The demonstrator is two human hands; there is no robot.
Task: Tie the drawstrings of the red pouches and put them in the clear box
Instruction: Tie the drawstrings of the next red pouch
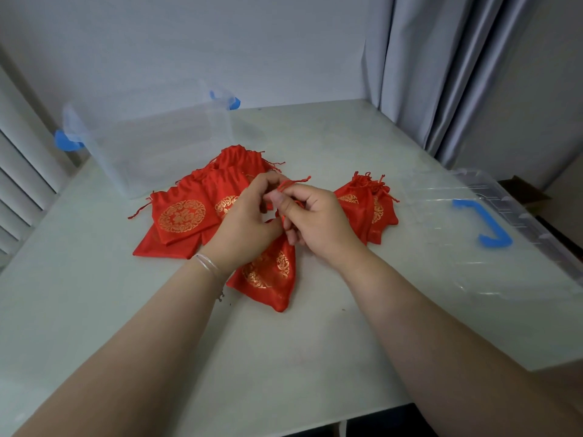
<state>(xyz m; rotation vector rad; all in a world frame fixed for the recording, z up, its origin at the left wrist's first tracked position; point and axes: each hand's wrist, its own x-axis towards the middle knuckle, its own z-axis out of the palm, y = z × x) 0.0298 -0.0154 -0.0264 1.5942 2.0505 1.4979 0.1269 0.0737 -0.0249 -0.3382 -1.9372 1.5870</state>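
A red pouch [268, 272] with gold print lies on the table under my hands, its mouth hidden by them. My left hand [244, 219] and my right hand [310, 220] both pinch its red drawstrings [291, 184], which stick up between my fingertips. A pile of several red pouches [186, 216] lies to the left behind my left hand. A smaller bunch of red pouches [369, 206] lies to the right. The clear box [151, 143] with blue latches stands at the back left; no pouch shows inside it.
The box's clear lid [441, 222] with a blue handle [485, 225] lies on the table's right side. A grey curtain [441, 64] hangs at the back right. A white wall runs behind the table [315, 342], and slatted panels stand at the left.
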